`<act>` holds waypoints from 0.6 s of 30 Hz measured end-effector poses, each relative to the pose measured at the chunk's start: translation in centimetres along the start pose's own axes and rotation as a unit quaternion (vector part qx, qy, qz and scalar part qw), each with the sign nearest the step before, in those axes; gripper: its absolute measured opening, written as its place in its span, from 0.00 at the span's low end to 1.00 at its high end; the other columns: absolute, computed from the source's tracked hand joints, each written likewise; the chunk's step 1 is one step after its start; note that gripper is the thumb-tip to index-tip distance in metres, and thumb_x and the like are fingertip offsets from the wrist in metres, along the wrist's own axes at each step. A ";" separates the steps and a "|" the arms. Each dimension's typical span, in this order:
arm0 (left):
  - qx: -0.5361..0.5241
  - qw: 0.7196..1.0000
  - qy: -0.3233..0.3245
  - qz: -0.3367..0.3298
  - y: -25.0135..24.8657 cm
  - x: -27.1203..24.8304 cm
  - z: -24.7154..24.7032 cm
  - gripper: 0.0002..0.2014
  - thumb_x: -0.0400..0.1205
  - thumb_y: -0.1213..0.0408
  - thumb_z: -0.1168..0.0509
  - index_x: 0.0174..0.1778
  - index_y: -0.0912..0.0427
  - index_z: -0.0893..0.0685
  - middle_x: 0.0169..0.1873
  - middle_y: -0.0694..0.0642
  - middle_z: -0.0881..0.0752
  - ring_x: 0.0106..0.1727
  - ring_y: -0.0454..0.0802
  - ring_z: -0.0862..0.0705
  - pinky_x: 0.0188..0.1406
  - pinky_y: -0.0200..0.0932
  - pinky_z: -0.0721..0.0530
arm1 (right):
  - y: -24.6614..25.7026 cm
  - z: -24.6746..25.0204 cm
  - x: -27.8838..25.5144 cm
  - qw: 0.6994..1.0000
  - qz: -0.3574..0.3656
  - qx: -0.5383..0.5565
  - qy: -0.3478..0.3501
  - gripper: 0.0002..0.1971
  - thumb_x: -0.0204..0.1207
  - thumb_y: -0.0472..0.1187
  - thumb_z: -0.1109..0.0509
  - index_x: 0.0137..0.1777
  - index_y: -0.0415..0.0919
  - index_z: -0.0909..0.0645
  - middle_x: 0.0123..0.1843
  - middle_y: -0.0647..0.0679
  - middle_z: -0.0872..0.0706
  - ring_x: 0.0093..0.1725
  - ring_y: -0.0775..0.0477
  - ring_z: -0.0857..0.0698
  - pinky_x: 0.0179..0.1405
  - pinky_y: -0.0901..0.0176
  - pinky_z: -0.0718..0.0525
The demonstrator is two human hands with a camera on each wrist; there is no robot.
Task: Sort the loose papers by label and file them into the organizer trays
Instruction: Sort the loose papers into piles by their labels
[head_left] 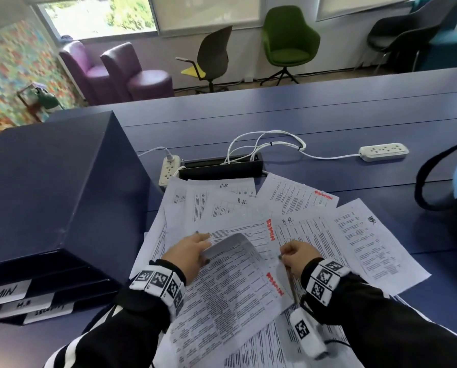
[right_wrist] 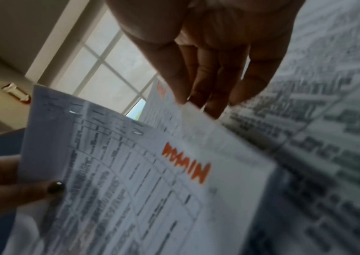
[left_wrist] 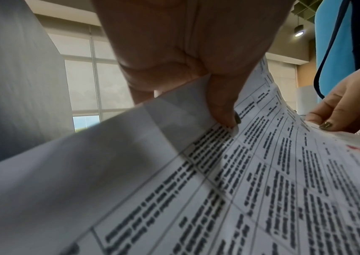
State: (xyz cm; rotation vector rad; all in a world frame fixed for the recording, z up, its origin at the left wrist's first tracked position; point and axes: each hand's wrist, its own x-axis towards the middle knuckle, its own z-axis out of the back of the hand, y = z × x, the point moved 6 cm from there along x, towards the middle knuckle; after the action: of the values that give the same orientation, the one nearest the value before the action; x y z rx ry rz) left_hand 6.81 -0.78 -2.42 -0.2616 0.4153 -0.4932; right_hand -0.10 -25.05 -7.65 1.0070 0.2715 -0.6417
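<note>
Loose printed papers [head_left: 301, 208] lie fanned over the blue table [head_left: 354, 110], marked H.R. in black or ADMIN in red. My left hand [head_left: 193, 251] [left_wrist: 218, 103] pinches the curled top left corner of one ADMIN sheet [head_left: 230, 296] [left_wrist: 262, 172] [right_wrist: 152, 172], thumb on top. My right hand [head_left: 299, 254] [right_wrist: 207, 86] pinches the same sheet's right edge near the red label; the left wrist view shows this right hand [left_wrist: 345, 110] too. The sheet is lifted off the pile. The dark blue organizer [head_left: 49, 187] stands at the left, its trays labelled ADMIN [head_left: 2, 290] and H.R [head_left: 25, 304]; a third label [head_left: 49, 312] is hard to read.
Behind the papers sit a black cable box [head_left: 222, 166], a white power strip [head_left: 169, 170] and looped white cables [head_left: 264, 142]. A second power strip [head_left: 384, 152] lies further right. A black and blue bag [head_left: 447, 176] stands at the right edge. Chairs line the far wall.
</note>
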 end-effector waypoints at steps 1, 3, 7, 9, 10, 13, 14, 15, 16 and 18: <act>0.001 1.000 0.000 0.002 0.1 0.0 0.4 0.18 0.84 0.61 0.39 0.70 0.44 0.23 0.78 0.41 0.34 0.79 0.48 0.35 0.77 0.54 0.32 | 0.2 0.5 0.0 0.999 0.005 -0.031 -0.014 0.05 0.75 0.33 0.33 0.41 0.44 0.22 0.39 0.47 0.17 0.42 0.45 0.18 0.45 0.58 0.19; 0.008 1.000 -0.001 0.001 0.2 -0.1 1.6 0.18 0.83 0.61 0.38 0.69 0.44 0.22 0.78 0.41 0.35 0.80 0.47 0.38 0.78 0.53 0.35 | 0.5 1.2 0.1 0.998 0.019 -0.057 -0.027 0.04 0.79 0.35 0.38 0.47 0.45 0.25 0.44 0.46 0.18 0.43 0.46 0.21 0.40 0.63 0.25; 0.021 1.000 0.016 0.001 0.7 0.4 3.9 0.17 0.82 0.59 0.37 0.68 0.45 0.20 0.78 0.40 0.35 0.78 0.46 0.35 0.76 0.55 0.32 | 1.1 2.2 0.3 0.997 0.060 -0.054 -0.012 0.07 0.81 0.34 0.41 0.50 0.46 0.25 0.49 0.44 0.13 0.45 0.40 0.16 0.37 0.61 0.22; -0.017 1.000 0.010 -0.002 0.4 0.8 4.8 0.17 0.81 0.58 0.35 0.67 0.45 0.19 0.77 0.39 0.34 0.73 0.46 0.29 0.71 0.53 0.26 | 1.5 2.6 0.1 0.995 0.080 -0.058 -0.004 0.09 0.81 0.33 0.42 0.48 0.48 0.26 0.49 0.41 0.12 0.45 0.39 0.15 0.44 0.57 0.19; -0.046 0.999 0.003 -0.002 0.2 0.9 5.0 0.16 0.81 0.59 0.35 0.66 0.46 0.18 0.77 0.39 0.34 0.71 0.45 0.27 0.70 0.50 0.25 | 1.8 2.7 -0.2 0.994 0.091 -0.056 0.000 0.10 0.81 0.32 0.42 0.47 0.50 0.26 0.48 0.40 0.12 0.43 0.40 0.15 0.45 0.56 0.19; -0.116 0.993 -0.008 0.002 -0.7 1.0 4.7 0.17 0.81 0.59 0.34 0.67 0.46 0.20 0.74 0.37 0.33 0.68 0.45 0.25 0.70 0.48 0.27 | 2.9 2.8 -1.0 0.990 0.127 -0.056 0.018 0.15 0.80 0.31 0.44 0.43 0.53 0.25 0.40 0.39 0.13 0.34 0.45 0.20 0.37 0.55 0.19; -0.136 0.991 -0.005 0.009 -1.0 1.1 4.3 0.18 0.81 0.59 0.34 0.67 0.45 0.20 0.71 0.37 0.31 0.66 0.45 0.23 0.69 0.49 0.25 | 3.2 2.8 -1.2 0.989 0.134 -0.056 0.025 0.16 0.80 0.30 0.44 0.42 0.53 0.25 0.37 0.42 0.14 0.32 0.46 0.21 0.34 0.58 0.21; -0.161 0.987 0.000 0.020 -1.2 1.1 3.7 0.16 0.80 0.60 0.33 0.65 0.44 0.19 0.67 0.36 0.26 0.62 0.45 0.20 0.66 0.50 0.22 | 3.4 2.9 -1.3 0.988 0.141 -0.050 0.029 0.16 0.81 0.30 0.45 0.42 0.53 0.25 0.35 0.47 0.15 0.30 0.48 0.22 0.32 0.60 0.22; -0.191 0.981 0.006 0.037 -1.2 1.1 3.1 0.13 0.80 0.60 0.33 0.60 0.41 0.18 0.61 0.38 0.20 0.56 0.43 0.17 0.60 0.49 0.19 | 3.6 3.0 -1.4 0.988 0.144 -0.044 0.029 0.16 0.81 0.30 0.44 0.42 0.53 0.24 0.34 0.51 0.16 0.30 0.50 0.21 0.31 0.62 0.22; -0.244 0.967 0.012 0.064 -1.2 0.9 2.1 0.10 0.79 0.59 0.32 0.48 0.36 0.21 0.47 0.40 0.14 0.46 0.41 0.14 0.46 0.43 0.17 | 3.8 3.4 -1.4 0.988 0.147 -0.038 0.019 0.15 0.82 0.32 0.43 0.43 0.53 0.23 0.36 0.53 0.15 0.32 0.53 0.19 0.30 0.65 0.20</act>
State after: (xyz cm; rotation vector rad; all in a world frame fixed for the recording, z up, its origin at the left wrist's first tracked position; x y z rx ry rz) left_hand 7.99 -1.94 -0.43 -0.7014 0.5714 -0.2600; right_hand 0.88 -25.97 -2.54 0.9627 0.1750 -0.3414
